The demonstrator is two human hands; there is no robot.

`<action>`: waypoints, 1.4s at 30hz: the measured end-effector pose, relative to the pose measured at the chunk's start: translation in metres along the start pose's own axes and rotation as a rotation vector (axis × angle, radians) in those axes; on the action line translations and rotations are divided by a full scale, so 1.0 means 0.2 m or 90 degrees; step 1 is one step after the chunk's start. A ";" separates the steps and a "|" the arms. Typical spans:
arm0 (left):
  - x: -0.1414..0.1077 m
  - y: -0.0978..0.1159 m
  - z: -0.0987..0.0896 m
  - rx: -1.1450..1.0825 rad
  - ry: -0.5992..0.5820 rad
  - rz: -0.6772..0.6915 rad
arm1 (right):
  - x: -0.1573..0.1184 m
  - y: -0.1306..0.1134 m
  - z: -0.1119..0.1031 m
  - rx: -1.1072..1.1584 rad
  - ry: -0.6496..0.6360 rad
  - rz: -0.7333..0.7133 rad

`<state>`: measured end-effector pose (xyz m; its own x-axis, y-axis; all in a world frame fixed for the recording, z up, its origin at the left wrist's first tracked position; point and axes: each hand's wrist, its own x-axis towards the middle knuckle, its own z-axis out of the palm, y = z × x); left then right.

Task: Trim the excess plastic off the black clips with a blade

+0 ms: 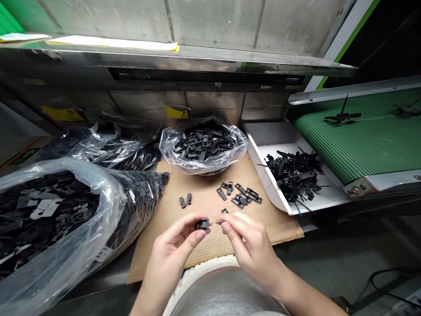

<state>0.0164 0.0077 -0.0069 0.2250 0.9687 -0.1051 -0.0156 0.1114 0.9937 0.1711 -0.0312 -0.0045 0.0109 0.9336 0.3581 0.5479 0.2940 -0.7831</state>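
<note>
Hands (169, 246) pinch-tight: black part (202, 224), thin piece (219, 222)

Factory floor, hand-work bench beside a production line. Evidence: green conveyor belt (378, 127) at right, near end beside a white tray (263, 134) with a heap of spiky black plastic parts (296, 173). Large clear bag (113, 186) of bulk black pieces (66, 197) at left, smaller open bag (197, 164) of black clips (205, 142) mid-bench. Cardboard sheet (177, 182) as work surface, worn metal shelf (210, 62) above, stained metal panels (213, 22) behind.
</note>
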 end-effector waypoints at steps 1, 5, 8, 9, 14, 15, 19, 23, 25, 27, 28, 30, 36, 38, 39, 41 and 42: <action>0.00 0.00 -0.01 0.039 0.000 0.021 | 0.00 -0.01 0.00 -0.020 0.022 -0.038; -0.02 -0.01 -0.02 0.147 0.004 0.137 | 0.00 -0.01 0.01 -0.077 0.077 -0.141; -0.03 0.01 -0.02 0.178 -0.020 0.191 | 0.01 -0.02 0.01 -0.073 0.040 -0.118; -0.03 0.01 -0.02 0.185 -0.023 0.202 | 0.01 -0.02 0.01 -0.064 0.021 -0.103; -0.03 0.03 -0.02 0.216 -0.017 0.234 | 0.02 -0.03 -0.01 -0.024 -0.049 -0.045; -0.03 0.03 -0.02 0.219 -0.017 0.238 | 0.02 -0.03 -0.02 -0.017 -0.057 -0.039; -0.03 0.03 -0.01 0.229 -0.021 0.249 | 0.01 -0.02 -0.03 0.002 -0.085 -0.025; -0.02 0.02 -0.01 0.246 -0.026 0.267 | 0.00 -0.03 -0.03 0.009 -0.101 -0.014; -0.02 0.03 -0.02 0.258 -0.035 0.277 | 0.02 -0.01 -0.04 0.041 -0.110 0.006; -0.02 0.04 -0.03 0.271 -0.053 0.282 | 0.06 0.02 -0.06 0.172 -0.202 0.077; -0.02 0.04 -0.03 0.278 -0.064 0.286 | 0.08 0.04 -0.07 0.283 -0.287 0.130; -0.02 0.05 -0.03 0.290 -0.081 0.294 | 0.12 0.10 -0.09 0.538 -0.453 0.235; -0.04 0.05 0.00 0.264 -0.003 0.228 | 0.09 0.14 -0.10 0.592 -0.256 0.164; -0.05 0.05 0.01 0.260 0.019 0.195 | 0.05 0.11 -0.08 0.358 -0.136 0.044; -0.05 0.05 0.01 0.260 0.027 0.187 | 0.02 0.09 -0.08 0.247 -0.093 -0.014; -0.04 0.06 0.01 0.269 0.023 0.191 | -0.01 0.06 -0.06 0.092 -0.050 -0.098; -0.04 0.06 0.01 0.276 0.014 0.201 | -0.02 0.05 -0.06 0.047 -0.041 -0.115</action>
<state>0.0162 0.0014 0.0064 0.2534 0.9454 0.2051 0.3263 -0.2831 0.9019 0.1868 -0.0334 -0.0079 -0.1364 0.8749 0.4647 0.4729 0.4697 -0.7455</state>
